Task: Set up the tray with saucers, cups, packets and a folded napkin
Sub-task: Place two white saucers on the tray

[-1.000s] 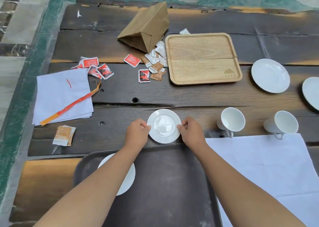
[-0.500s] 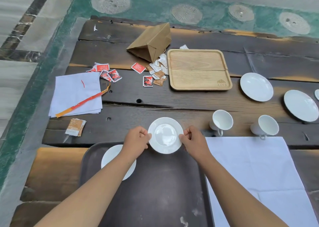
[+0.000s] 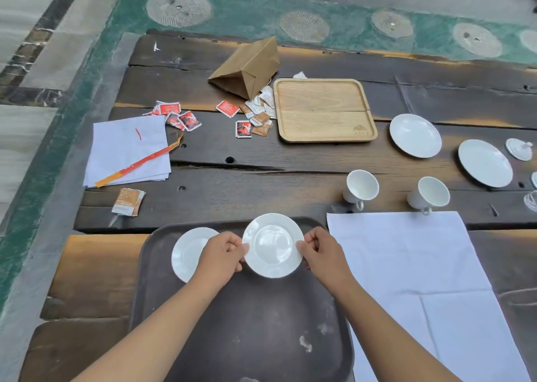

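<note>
A white saucer [image 3: 273,245] is held by its rim between my left hand [image 3: 222,258] and my right hand [image 3: 324,253], over the far part of the dark brown tray [image 3: 261,332]. Another white saucer [image 3: 189,250] lies on the tray's far left, partly hidden by my left wrist. Two white cups [image 3: 360,186] [image 3: 430,194] stand on the table beyond a flat white napkin [image 3: 415,280] to the right of the tray. Red and brown packets [image 3: 252,117] lie scattered near a brown paper bag [image 3: 250,67].
A wooden tray [image 3: 322,111] sits at the back. Two more saucers [image 3: 415,134] [image 3: 485,162] lie at the right, with a small lid [image 3: 520,149] beyond them. A stack of white napkins [image 3: 128,152] with an orange strip lies left, brown packets [image 3: 128,201] in front of it.
Both hands have carried the saucer toward me, from the table in front of the tray to over the tray's far part. The camera has tilted up and back.
</note>
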`<action>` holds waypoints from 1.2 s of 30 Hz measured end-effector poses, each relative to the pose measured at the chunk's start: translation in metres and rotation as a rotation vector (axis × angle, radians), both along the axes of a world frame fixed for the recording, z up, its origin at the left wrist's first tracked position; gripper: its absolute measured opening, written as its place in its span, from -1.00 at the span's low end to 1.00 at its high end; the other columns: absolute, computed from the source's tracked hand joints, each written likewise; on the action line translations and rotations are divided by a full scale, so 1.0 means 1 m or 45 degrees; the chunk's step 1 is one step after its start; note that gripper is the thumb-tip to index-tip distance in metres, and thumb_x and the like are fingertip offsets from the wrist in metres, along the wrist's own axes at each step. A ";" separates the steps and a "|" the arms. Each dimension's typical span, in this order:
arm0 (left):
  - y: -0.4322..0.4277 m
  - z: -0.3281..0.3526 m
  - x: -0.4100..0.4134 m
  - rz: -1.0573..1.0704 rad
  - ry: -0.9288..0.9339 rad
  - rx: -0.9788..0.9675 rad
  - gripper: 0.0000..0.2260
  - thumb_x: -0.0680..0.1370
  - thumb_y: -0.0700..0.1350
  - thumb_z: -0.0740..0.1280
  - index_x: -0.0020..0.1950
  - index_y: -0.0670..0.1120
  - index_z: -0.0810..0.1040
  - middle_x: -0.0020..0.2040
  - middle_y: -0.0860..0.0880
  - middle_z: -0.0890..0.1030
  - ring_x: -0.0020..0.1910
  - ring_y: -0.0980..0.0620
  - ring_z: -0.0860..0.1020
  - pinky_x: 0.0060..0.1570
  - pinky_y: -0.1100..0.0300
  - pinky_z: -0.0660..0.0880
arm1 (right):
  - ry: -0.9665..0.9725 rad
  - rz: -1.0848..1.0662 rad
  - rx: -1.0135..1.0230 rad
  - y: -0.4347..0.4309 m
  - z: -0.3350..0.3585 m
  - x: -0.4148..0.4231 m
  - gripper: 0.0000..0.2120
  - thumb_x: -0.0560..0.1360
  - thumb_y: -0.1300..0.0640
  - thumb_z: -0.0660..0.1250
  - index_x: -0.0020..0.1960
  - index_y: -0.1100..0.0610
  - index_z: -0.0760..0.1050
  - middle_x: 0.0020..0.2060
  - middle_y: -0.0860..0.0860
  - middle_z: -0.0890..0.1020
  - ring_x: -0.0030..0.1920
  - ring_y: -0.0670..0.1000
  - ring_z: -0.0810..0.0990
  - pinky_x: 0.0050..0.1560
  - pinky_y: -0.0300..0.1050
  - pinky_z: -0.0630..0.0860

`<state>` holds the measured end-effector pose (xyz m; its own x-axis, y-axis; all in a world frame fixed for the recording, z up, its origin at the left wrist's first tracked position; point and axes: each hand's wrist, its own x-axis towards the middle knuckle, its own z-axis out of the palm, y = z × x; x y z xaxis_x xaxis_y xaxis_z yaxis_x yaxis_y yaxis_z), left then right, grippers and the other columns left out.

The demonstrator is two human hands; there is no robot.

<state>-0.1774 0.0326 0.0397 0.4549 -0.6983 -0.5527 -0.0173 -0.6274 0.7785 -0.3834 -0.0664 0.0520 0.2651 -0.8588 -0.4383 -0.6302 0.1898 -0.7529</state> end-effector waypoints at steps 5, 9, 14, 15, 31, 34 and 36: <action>0.007 -0.004 -0.004 -0.024 0.000 0.006 -0.89 0.56 -0.17 0.41 -0.15 -0.13 0.55 -0.42 0.04 0.60 -0.51 0.14 0.52 -0.32 0.23 0.53 | 0.012 -0.018 -0.019 0.005 -0.006 -0.005 -0.86 0.51 0.05 0.36 -0.18 0.05 0.45 -0.30 0.06 0.62 -0.33 0.00 0.54 -0.16 0.08 0.59; 0.008 -0.010 -0.004 -0.083 -0.016 0.056 -0.88 0.55 -0.11 0.42 -0.14 -0.10 0.55 -0.39 0.04 0.62 -0.48 0.14 0.53 -0.28 0.19 0.52 | 0.031 -0.004 -0.009 0.005 -0.016 -0.008 -0.83 0.51 0.04 0.36 -0.21 0.04 0.43 -0.37 -0.03 0.58 -0.36 -0.02 0.51 -0.21 0.03 0.57; 0.005 -0.019 -0.010 -0.088 -0.051 0.119 -0.91 0.56 -0.11 0.40 -0.09 -0.09 0.53 -0.34 0.01 0.62 -0.46 0.13 0.57 -0.17 0.07 0.59 | 0.094 0.004 0.023 0.000 -0.031 -0.010 -0.83 0.52 0.03 0.36 -0.20 0.02 0.43 -0.33 0.03 0.62 -0.36 -0.03 0.52 -0.21 0.02 0.57; 0.004 -0.022 -0.011 -0.096 -0.061 0.131 -0.91 0.56 -0.11 0.40 -0.10 -0.09 0.53 -0.33 0.00 0.62 -0.47 0.14 0.57 -0.18 0.08 0.59 | 0.111 0.012 0.021 -0.001 -0.035 -0.010 -0.83 0.52 0.03 0.36 -0.20 0.02 0.43 -0.33 0.03 0.62 -0.36 -0.04 0.52 -0.22 -0.01 0.56; -0.019 -0.057 -0.026 -0.111 -0.126 0.291 -0.90 0.56 -0.14 0.38 -0.07 -0.15 0.50 -0.31 -0.03 0.58 -0.50 0.10 0.58 -0.14 -0.05 0.66 | 0.304 0.111 0.090 -0.022 -0.074 -0.014 -0.82 0.54 0.03 0.35 -0.19 0.05 0.42 -0.36 -0.03 0.58 -0.26 0.05 0.61 -0.19 -0.03 0.54; -0.020 -0.062 -0.027 -0.114 -0.127 0.312 -0.89 0.56 -0.14 0.37 -0.05 -0.15 0.49 -0.26 -0.05 0.58 -0.47 0.07 0.59 -0.10 -0.08 0.65 | 0.322 0.126 0.087 -0.025 -0.077 -0.012 -0.81 0.54 0.02 0.35 -0.20 0.02 0.42 -0.37 -0.05 0.58 -0.27 0.02 0.60 -0.20 -0.06 0.52; -0.021 -0.064 -0.026 -0.108 -0.126 0.325 -0.90 0.56 -0.13 0.36 -0.05 -0.15 0.50 -0.25 -0.06 0.60 -0.46 0.06 0.59 -0.08 -0.07 0.65 | 0.326 0.132 0.082 -0.027 -0.078 -0.011 -0.81 0.53 0.03 0.36 -0.21 0.02 0.41 -0.38 -0.06 0.58 -0.27 0.02 0.61 -0.22 -0.07 0.51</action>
<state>-0.2037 0.0119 -0.0245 0.4612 -0.5801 -0.6714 -0.1457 -0.7959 0.5876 -0.3949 -0.0933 -0.0262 0.2236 -0.8011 -0.5553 -0.8167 0.1569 -0.5553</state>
